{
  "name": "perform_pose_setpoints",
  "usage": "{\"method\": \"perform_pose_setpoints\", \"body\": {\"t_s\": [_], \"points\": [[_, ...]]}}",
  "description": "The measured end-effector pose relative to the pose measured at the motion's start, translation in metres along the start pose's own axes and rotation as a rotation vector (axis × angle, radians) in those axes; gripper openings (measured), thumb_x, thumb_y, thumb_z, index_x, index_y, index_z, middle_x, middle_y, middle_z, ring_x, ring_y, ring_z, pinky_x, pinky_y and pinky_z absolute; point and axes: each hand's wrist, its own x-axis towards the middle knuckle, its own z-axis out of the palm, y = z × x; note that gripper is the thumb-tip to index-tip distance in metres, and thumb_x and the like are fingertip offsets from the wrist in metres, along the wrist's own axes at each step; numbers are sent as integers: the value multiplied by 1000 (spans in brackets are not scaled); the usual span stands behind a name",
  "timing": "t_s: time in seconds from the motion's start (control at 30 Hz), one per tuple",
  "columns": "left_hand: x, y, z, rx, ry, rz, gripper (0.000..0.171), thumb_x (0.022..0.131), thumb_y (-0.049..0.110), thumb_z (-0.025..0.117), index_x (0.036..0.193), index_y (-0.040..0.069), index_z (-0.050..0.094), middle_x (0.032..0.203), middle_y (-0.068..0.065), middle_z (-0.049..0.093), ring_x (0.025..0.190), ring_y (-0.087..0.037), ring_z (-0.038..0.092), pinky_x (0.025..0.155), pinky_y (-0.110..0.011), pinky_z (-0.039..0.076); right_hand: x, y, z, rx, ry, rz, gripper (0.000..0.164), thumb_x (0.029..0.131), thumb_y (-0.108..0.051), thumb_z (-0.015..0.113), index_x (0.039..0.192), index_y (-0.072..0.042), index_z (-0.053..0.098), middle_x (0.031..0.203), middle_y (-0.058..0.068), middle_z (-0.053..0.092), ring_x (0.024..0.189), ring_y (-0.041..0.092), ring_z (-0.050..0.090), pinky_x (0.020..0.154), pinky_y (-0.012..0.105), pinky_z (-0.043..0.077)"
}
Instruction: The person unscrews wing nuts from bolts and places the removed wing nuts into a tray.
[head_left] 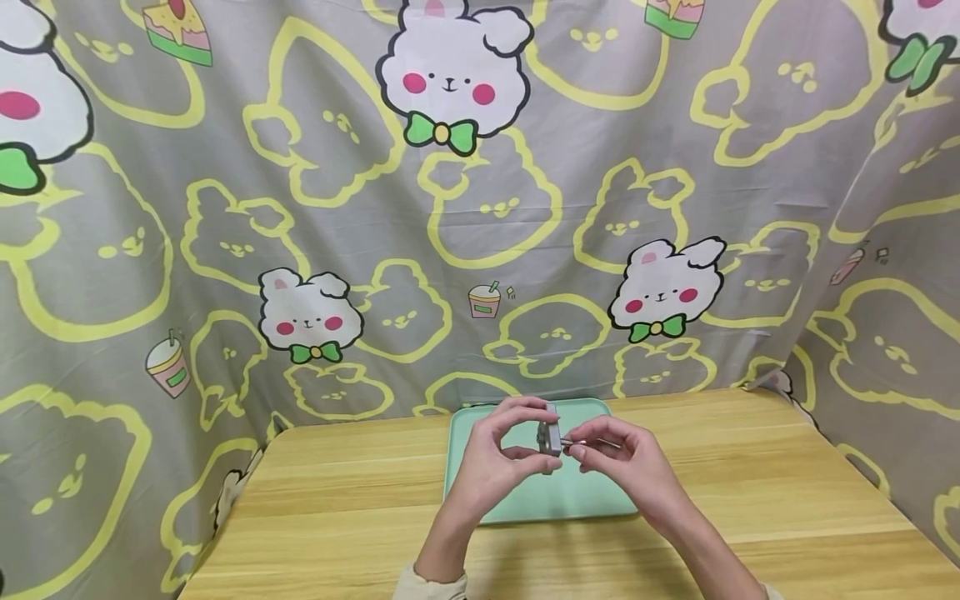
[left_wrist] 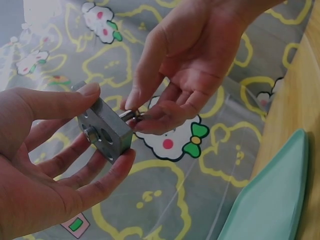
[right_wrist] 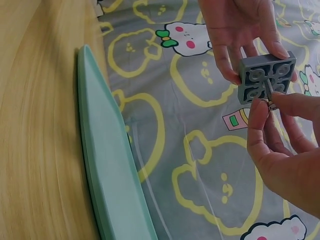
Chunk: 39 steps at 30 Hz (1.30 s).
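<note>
My left hand (head_left: 491,458) grips a small grey square block (left_wrist: 107,127) by its edges, thumb on one side and fingers on the other, above the tray. One face of the block has round holes and a bolt head (left_wrist: 91,134). From its ribbed opposite face sticks out a threaded bolt shank (right_wrist: 269,88). At the end of that shank, my right hand (head_left: 633,462) pinches a small metal ring-like piece (right_wrist: 272,105) between thumb and fingertips. The fingertips partly hide this piece; I cannot tell whether it is a nut or a washer.
Below both hands a light green tray (head_left: 555,507) lies on the wooden table (head_left: 345,500). A grey curtain (head_left: 450,208) with rabbit and yellow outline prints hangs behind the table and along both sides.
</note>
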Motion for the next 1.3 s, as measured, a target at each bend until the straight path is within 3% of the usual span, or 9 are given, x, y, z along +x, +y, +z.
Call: {"method": "perform_pose_setpoints", "body": {"t_s": [0.3,0.5,0.6,0.77,0.97,1.1,1.3], "points": [[-1,2,-2,0,-1,-7,42,78,-8,85,117,1,74,134,-8,59,115,-27,64,77,-43,66,1,2,5,-73,33,-125,13,88,1,78,98,4,70,110,16,72,107,18,70,91,29,61],[-1,3,-2,-10,0,-5,41,78,-7,85,115,6,75,133,-8,59,118,-37,61,77,-43,66,1,3,6,-72,31,-146,12,88,3,78,97,4,70,110,18,71,106,18,70,91,31,62],[-1,3,-1,-12,1,-4,41,78,-8,85,115,6,75,133,-8,59,117,-35,62,77,-43,66,1,2,6,-75,28,-133,14,88,2,78,99,4,70,112,17,71,107,18,70,92,30,61],[-1,3,-1,-16,10,5,41,78,-10,84,115,5,75,133,-10,59,116,-33,62,77,-42,66,0,0,5,-35,-3,-92,23,90,0,77,109,6,67,117,15,69,111,19,69,92,31,61],[-1,3,-1,1,13,8,41,78,-9,85,115,4,75,133,-9,60,116,-37,62,76,-41,66,-1,-3,5,-16,1,-22,26,100,-10,68,120,5,63,122,19,67,107,24,70,84,37,63],[-1,4,-1,-4,5,1,40,78,-7,86,115,4,75,133,-7,60,117,-34,61,76,-42,66,0,-6,5,19,24,79,35,104,-20,64,129,4,61,124,19,67,108,27,70,89,39,63],[-1,3,-1,0,2,-2,41,78,-11,84,115,2,74,134,-9,59,117,-29,62,76,-42,66,2,-7,0,173,-42,250,51,107,-28,58,141,11,53,126,11,69,107,25,71,94,34,61]]}}
